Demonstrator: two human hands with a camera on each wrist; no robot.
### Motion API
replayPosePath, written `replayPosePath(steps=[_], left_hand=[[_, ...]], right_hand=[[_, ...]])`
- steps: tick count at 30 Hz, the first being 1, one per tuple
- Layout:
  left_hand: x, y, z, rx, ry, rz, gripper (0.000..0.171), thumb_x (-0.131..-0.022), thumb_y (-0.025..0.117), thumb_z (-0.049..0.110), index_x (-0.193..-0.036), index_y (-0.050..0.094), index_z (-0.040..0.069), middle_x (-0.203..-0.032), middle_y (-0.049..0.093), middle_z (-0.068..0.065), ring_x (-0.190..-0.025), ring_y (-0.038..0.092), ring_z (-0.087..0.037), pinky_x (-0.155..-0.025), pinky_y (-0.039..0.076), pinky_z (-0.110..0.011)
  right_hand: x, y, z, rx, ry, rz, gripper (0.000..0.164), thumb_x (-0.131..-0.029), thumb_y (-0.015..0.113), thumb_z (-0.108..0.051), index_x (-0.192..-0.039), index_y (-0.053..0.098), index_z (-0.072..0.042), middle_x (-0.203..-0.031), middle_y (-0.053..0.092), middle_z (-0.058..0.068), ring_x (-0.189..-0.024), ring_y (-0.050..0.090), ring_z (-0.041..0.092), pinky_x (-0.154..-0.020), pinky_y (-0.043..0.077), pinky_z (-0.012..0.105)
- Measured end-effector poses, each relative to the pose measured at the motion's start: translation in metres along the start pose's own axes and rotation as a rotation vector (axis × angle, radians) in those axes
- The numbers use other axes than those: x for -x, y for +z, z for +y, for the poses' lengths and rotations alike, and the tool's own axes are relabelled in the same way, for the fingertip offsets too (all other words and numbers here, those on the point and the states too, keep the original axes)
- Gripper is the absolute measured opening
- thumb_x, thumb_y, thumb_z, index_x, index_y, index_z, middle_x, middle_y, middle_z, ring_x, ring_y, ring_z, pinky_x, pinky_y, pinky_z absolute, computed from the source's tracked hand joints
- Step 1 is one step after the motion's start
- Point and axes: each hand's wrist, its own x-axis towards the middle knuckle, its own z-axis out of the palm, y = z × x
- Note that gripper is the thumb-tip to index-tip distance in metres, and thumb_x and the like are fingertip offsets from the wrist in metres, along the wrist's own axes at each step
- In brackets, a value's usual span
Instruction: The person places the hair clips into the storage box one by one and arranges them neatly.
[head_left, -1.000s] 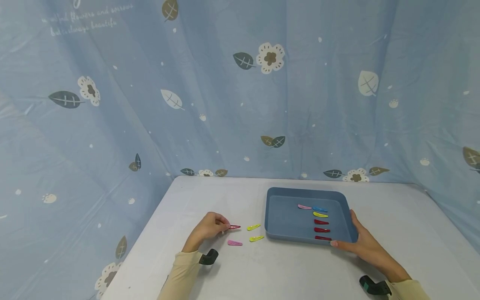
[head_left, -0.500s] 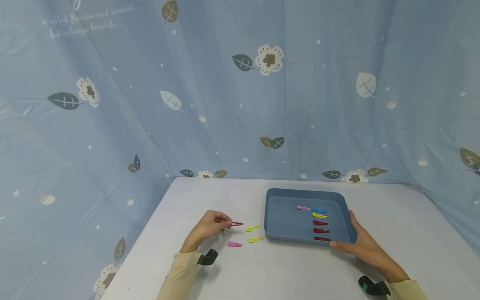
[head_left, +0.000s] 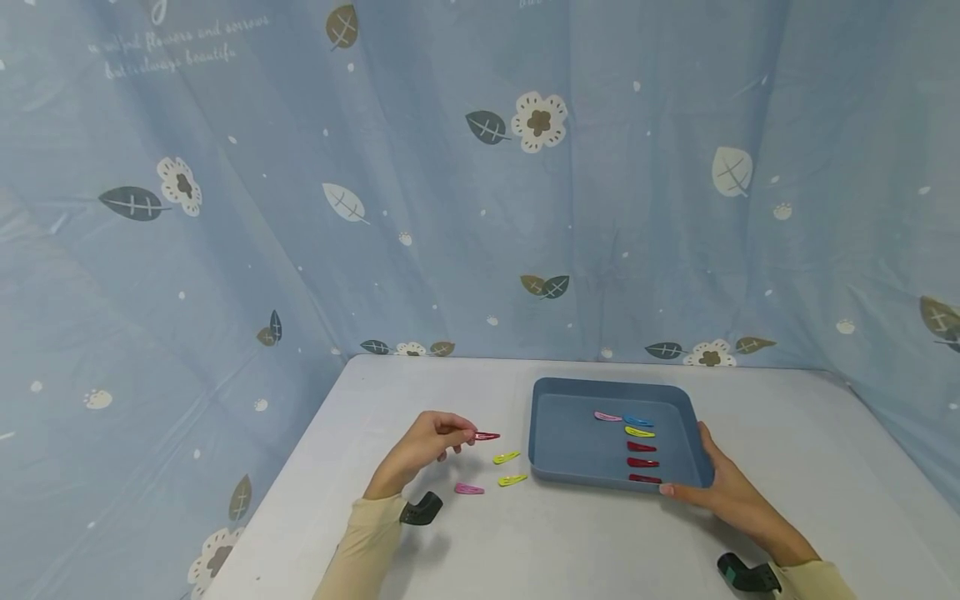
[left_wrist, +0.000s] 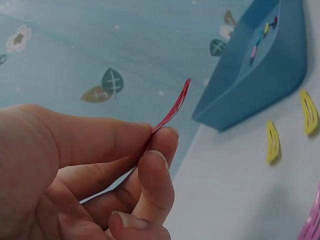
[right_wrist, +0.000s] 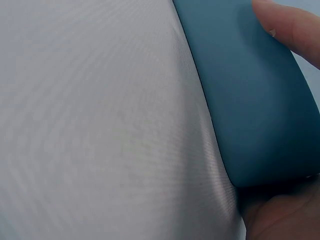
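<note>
Between thumb and fingertips, my left hand pinches a red snap hair clip above the table; in the left wrist view the clip points up and away. Two yellow hair clips and a pink hair clip lie on the table close by. My right hand grips the near right corner of the blue tray, thumb on its front wall. Inside the tray, a column holds a blue clip, a yellow clip and three red clips. A light pink clip lies left of the blue one.
The table has a white cover. Behind it and at the left hangs a blue curtain with leaf and flower prints. Both wrists carry a black camera mount.
My left hand has lifted the red hair clip off the table and moved it slightly right and away. The right hand and the tray stay in place.
</note>
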Motion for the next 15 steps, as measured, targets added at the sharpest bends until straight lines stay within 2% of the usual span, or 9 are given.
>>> replayPosePath(steps=[3, 4, 6, 12, 15], left_hand=[[-0.002, 0.001, 0.003, 0.011, 0.0, -0.012, 0.022, -0.099, 0.071, 0.021, -0.113, 0.076, 0.004, -0.096, 0.075, -0.007, -0.084, 0.062, -0.029, -0.061, 0.041, -0.024], [-0.003, 0.002, 0.004, 0.01, 0.001, -0.013, 0.022, -0.099, 0.071, 0.021, -0.113, 0.076, 0.005, -0.096, 0.075, -0.006, -0.083, 0.061, -0.025, -0.061, 0.042, -0.024], [-0.004, 0.004, 0.007, 0.018, 0.003, -0.014, 0.022, -0.098, 0.071, 0.021, -0.113, 0.076, 0.006, -0.096, 0.075, -0.003, -0.084, 0.061, -0.024, -0.062, 0.042, -0.025], [-0.008, 0.012, 0.018, 0.063, 0.034, -0.005, 0.021, -0.098, 0.071, 0.018, -0.113, 0.076, 0.004, -0.101, 0.074, -0.013, -0.081, 0.06, -0.02, -0.061, 0.041, -0.023], [-0.012, 0.018, 0.022, 0.083, 0.043, 0.001, 0.022, -0.099, 0.069, 0.017, -0.115, 0.076, 0.003, -0.1, 0.074, -0.013, -0.08, 0.06, -0.018, -0.06, 0.041, -0.022]], right_hand=[[0.0, 0.0, 0.0, 0.0, -0.003, 0.003, 0.134, -0.085, 0.081, -0.037, -0.16, -0.025, -0.004, -0.167, -0.011, 0.037, -0.151, 0.001, 0.065, -0.112, 0.014, 0.083], [0.0, 0.0, 0.0, 0.001, -0.003, 0.004, 0.134, -0.085, 0.081, -0.037, -0.16, -0.025, -0.004, -0.167, -0.011, 0.037, -0.151, 0.001, 0.065, -0.112, 0.014, 0.083], [0.0, 0.0, 0.0, 0.006, -0.002, 0.005, 0.134, -0.085, 0.081, -0.038, -0.16, -0.025, -0.003, -0.167, -0.011, 0.037, -0.151, 0.001, 0.065, -0.112, 0.014, 0.083], [-0.001, 0.0, 0.0, 0.021, 0.007, 0.007, 0.135, -0.085, 0.081, -0.039, -0.16, -0.025, -0.004, -0.167, -0.01, 0.037, -0.151, 0.002, 0.065, -0.112, 0.015, 0.083], [-0.001, 0.0, 0.0, 0.026, 0.009, 0.009, 0.135, -0.085, 0.081, -0.04, -0.16, -0.025, -0.004, -0.167, -0.01, 0.037, -0.151, 0.003, 0.065, -0.112, 0.016, 0.083]])
